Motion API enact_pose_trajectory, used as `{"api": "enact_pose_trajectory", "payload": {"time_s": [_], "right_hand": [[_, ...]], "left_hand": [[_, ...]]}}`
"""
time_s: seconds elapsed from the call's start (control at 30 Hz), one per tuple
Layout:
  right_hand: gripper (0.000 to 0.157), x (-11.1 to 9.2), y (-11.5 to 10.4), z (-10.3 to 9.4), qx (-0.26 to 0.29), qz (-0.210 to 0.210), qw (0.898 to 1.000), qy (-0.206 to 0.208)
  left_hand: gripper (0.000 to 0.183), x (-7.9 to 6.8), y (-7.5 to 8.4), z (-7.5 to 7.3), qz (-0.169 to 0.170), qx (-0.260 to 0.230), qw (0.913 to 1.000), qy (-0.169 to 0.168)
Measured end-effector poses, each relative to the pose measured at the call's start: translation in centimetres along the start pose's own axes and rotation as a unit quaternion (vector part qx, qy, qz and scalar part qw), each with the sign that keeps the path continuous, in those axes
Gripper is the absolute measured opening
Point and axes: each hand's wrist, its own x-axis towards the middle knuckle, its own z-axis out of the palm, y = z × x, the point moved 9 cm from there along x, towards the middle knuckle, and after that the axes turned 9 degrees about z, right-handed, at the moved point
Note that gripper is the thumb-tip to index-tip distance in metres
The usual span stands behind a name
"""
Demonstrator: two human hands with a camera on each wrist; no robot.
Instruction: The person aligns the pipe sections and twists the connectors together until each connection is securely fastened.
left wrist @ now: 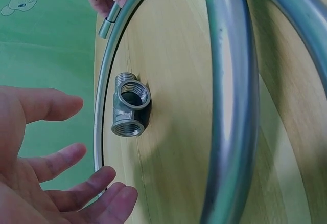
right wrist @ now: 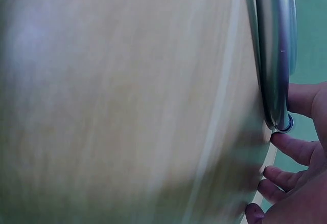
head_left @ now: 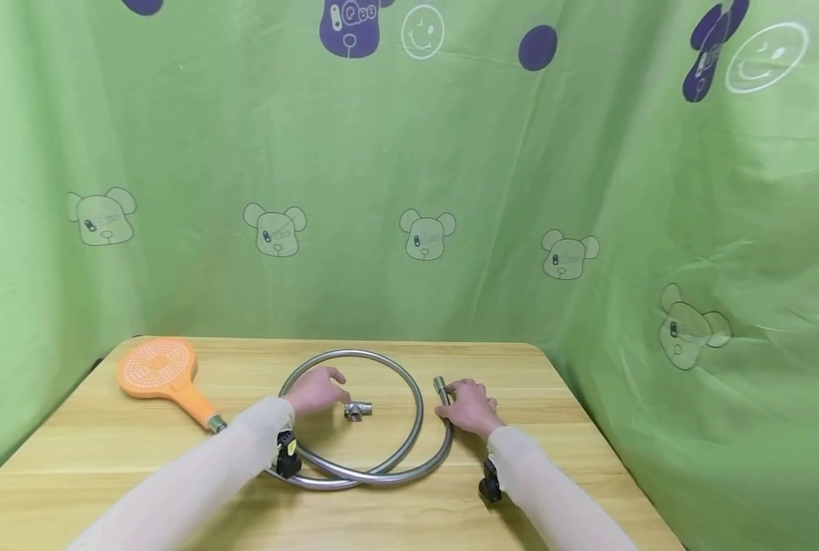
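Observation:
A small metal tee fitting [head_left: 357,410] with threaded openings lies on the table inside a loop of the hose. My left hand [head_left: 315,390] hovers right beside it, fingers spread and holding nothing; in the left wrist view a gap shows between those fingers and the tee fitting [left wrist: 131,105]. With thumb and fingers, my right hand [head_left: 473,408] pinches the silver shower hose [head_left: 396,478] just behind its metal end [head_left: 440,383]. In the right wrist view the hose [right wrist: 274,55] runs down between thumb and index finger. An orange shower head [head_left: 158,371] is joined to the hose's other end.
The light wooden table [head_left: 492,360] meets a green curtain [head_left: 354,298] at its back and right edges. The coiled hose takes up the middle of the tabletop, partly under my left forearm. The shower head lies at the back left.

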Motion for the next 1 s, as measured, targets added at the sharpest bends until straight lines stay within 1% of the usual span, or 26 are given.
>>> {"api": "enact_pose_trajectory", "payload": {"time_s": [0.27, 0.43, 0.63, 0.77, 0.9, 1.0], "right_hand": [[0.057, 0.1, -0.1, 0.3, -0.002, -0.002, 1.000, -0.002], [0.057, 0.1, 0.0, 0.2, -0.002, 0.001, 1.000, -0.001], [0.059, 0.4, -0.1, 0.0, 0.002, 0.001, 1.000, 0.000], [0.059, 0.5, -0.2, -0.1, 0.005, 0.001, 1.000, 0.003], [0.059, 0.5, 0.1, 0.1, 0.005, 0.004, 1.000, 0.002], [0.060, 0.5, 0.3, 0.4, 0.004, 0.007, 1.000, 0.002]], "left_hand": [[0.052, 0.3, 0.0, 0.6, 0.011, -0.004, 0.9999, -0.010], [0.051, 0.6, -0.1, 1.1, 0.019, -0.017, 0.9995, -0.018], [0.051, 0.9, 0.1, 1.7, 0.028, -0.033, 0.9986, -0.032], [0.055, 1.0, 0.1, 2.1, 0.030, -0.030, 0.9983, -0.041], [0.054, 1.1, -0.4, 2.7, 0.023, -0.029, 0.9980, -0.052], [0.053, 1.0, -0.5, 3.1, 0.017, -0.037, 0.9975, -0.058]]}}
